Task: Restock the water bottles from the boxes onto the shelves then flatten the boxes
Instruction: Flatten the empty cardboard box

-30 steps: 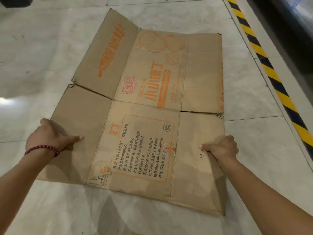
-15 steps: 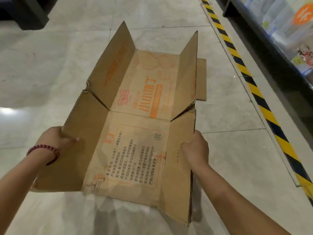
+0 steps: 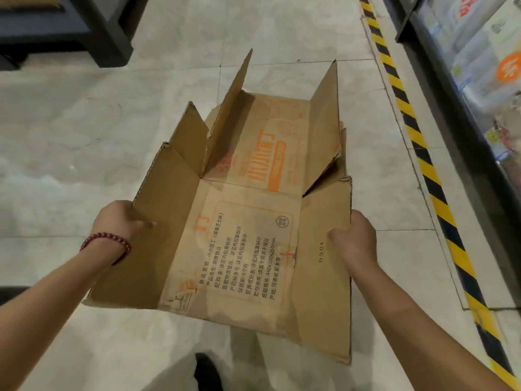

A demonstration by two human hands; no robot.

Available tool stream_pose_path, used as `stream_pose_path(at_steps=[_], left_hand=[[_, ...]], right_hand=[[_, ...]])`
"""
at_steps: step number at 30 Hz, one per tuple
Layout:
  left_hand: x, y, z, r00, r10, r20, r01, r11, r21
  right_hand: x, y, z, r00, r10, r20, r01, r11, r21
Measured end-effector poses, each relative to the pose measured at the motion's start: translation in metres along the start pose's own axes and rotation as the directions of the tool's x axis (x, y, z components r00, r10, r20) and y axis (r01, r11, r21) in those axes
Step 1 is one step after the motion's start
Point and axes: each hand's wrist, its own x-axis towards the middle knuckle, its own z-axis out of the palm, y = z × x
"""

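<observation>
A brown cardboard box (image 3: 248, 249) with orange print is opened out and held above the tiled floor, its side panels and far flaps bent upward like a trough. My left hand (image 3: 118, 221), with a red bead bracelet on the wrist, grips the left panel's edge, thumb on the inner face. My right hand (image 3: 355, 238) grips the right panel's edge, thumb inside. No water bottles can be made out clearly.
Another flat piece of cardboard (image 3: 342, 142) lies on the floor under the far end. A yellow-black striped line (image 3: 423, 153) runs along the right, beside a shelf (image 3: 479, 66) of packaged goods. A dark stand (image 3: 84, 29) is at top left. A shoe (image 3: 208, 373) shows below.
The box lay flat on the floor a second ago. Both hands have lifted it and pushed the side panels inward, so the sides and far flaps now stand up.
</observation>
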Motion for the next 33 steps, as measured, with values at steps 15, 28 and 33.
stream_pose_path(at_steps=[15,28,33], left_hand=[[-0.117,0.040,-0.290,0.967,-0.198,0.162,0.205,0.978,-0.026],[-0.138,0.060,-0.492,0.970,-0.184,0.161,0.210,0.964,-0.164],[-0.118,0.051,-0.542,0.975,-0.185,0.125,0.206,0.961,-0.187]], right_hand=[[-0.134,-0.260,-0.182,0.991,0.043,0.124,-0.027,0.992,-0.122],[-0.198,-0.457,-0.263,0.990,-0.056,0.126,0.086,0.966,-0.245],[-0.192,-0.510,-0.245,0.979,-0.122,0.165,0.162,0.954,-0.254]])
